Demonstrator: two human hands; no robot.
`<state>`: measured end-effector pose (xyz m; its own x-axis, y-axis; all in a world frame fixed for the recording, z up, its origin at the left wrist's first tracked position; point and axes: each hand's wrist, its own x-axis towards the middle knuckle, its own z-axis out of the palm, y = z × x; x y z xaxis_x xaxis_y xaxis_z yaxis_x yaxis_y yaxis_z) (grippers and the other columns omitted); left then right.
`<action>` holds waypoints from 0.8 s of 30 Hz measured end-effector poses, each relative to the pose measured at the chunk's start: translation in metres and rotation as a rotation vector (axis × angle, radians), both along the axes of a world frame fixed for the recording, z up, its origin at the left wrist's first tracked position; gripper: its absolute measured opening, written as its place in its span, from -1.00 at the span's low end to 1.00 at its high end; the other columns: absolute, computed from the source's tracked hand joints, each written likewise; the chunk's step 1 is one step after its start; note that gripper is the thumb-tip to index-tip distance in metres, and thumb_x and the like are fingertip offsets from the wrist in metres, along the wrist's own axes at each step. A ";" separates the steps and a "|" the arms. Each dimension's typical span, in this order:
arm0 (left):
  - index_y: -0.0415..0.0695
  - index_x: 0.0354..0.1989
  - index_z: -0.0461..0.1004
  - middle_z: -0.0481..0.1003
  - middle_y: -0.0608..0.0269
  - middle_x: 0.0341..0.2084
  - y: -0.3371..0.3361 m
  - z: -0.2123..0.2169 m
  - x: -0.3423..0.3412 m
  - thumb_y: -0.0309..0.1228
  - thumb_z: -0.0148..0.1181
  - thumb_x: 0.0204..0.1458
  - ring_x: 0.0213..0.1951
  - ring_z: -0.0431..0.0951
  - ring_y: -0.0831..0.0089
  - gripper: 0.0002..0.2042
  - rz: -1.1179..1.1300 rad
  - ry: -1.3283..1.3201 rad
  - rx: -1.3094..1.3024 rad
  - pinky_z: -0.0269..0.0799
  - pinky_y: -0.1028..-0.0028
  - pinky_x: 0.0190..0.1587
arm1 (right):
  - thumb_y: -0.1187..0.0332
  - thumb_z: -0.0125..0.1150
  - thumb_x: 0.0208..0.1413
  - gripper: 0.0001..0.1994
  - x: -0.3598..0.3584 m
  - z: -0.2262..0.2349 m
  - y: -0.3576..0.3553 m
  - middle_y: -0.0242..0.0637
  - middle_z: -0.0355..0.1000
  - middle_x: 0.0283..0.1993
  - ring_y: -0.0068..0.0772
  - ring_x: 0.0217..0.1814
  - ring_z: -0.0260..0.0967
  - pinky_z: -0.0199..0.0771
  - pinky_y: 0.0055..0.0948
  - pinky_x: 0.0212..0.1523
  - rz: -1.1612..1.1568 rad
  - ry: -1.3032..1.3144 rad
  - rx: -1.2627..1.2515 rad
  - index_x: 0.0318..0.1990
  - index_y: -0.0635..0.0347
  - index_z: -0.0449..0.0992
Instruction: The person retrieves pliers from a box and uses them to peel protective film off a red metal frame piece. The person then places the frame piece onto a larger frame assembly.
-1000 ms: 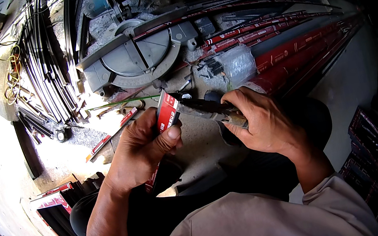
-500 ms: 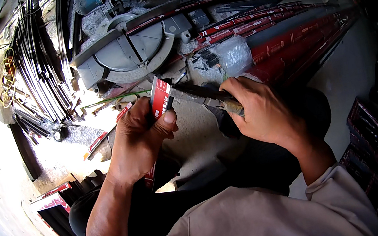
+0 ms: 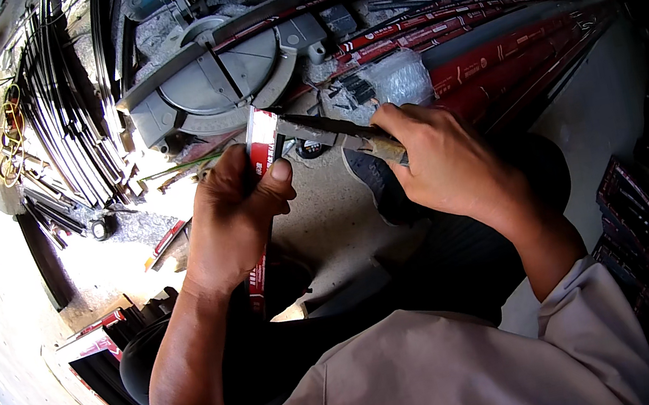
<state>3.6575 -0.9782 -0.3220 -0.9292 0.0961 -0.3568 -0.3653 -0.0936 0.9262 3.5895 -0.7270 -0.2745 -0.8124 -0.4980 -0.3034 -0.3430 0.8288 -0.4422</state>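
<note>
My left hand (image 3: 235,209) is closed around a dark profile strip (image 3: 263,151) wrapped in red and white printed film. The strip's upper end sticks out above my thumb, and its lower part runs down below the fist. In my right hand (image 3: 446,156) is a flat-bladed hand tool (image 3: 330,133) with a grey metal blade and a worn yellowish handle. I cannot tell whether it is a file or a knife. The blade points left, and its tip meets the strip's upper end at the right edge.
Ahead stands a grey mitre saw (image 3: 222,78) with a round table. Long red-wrapped profiles (image 3: 498,62) and a clear plastic-wrapped bundle (image 3: 398,78) lie to its right. Dark strips (image 3: 66,117) spread over the floor at left. A black tape roll (image 3: 100,230) lies near them.
The strip and my left hand have risen slightly. My right hand has moved up a little, and the blade now lies closer to the strip's top end.
</note>
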 end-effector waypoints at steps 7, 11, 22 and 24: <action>-0.16 0.00 0.51 0.46 0.39 -0.47 -0.014 0.003 -0.004 -0.20 0.14 0.39 -0.45 0.37 0.61 -0.74 -0.076 0.031 0.071 0.27 0.55 -0.36 | 0.39 0.30 0.26 -0.69 -0.003 -0.006 -0.003 0.06 0.55 -0.04 0.18 -0.09 0.57 0.55 -0.06 -0.06 0.087 0.091 -0.269 0.09 0.34 0.51; -0.14 0.05 0.47 0.44 0.36 -0.46 -0.021 0.003 -0.006 -0.11 0.08 0.41 -0.49 0.34 0.58 -0.67 -0.017 0.041 0.166 0.25 0.55 -0.40 | 0.30 0.23 0.34 -0.72 -0.003 0.000 -0.004 0.05 0.55 -0.22 0.09 -0.27 0.53 0.53 -0.10 -0.18 0.010 -0.015 -0.325 0.04 0.34 0.51; -0.15 -0.02 0.40 0.43 0.34 -0.42 -0.021 0.010 -0.011 -0.14 0.07 0.42 -0.52 0.33 0.61 -0.71 0.044 0.073 0.422 0.25 0.58 -0.42 | 0.21 0.16 0.41 -0.71 -0.004 0.010 -0.010 -0.10 0.38 -0.50 -0.17 -0.50 0.29 0.36 -0.19 -0.37 -0.090 -0.235 -0.431 -0.08 0.34 0.52; -0.14 -0.05 0.40 0.44 0.34 -0.42 -0.021 0.007 -0.011 -0.16 0.07 0.42 -0.51 0.34 0.61 -0.73 0.039 0.091 0.416 0.26 0.58 -0.41 | 0.20 0.17 0.41 -0.70 -0.002 0.006 -0.010 -0.10 0.37 -0.51 -0.17 -0.50 0.29 0.36 -0.19 -0.37 -0.055 -0.173 -0.459 -0.09 0.34 0.51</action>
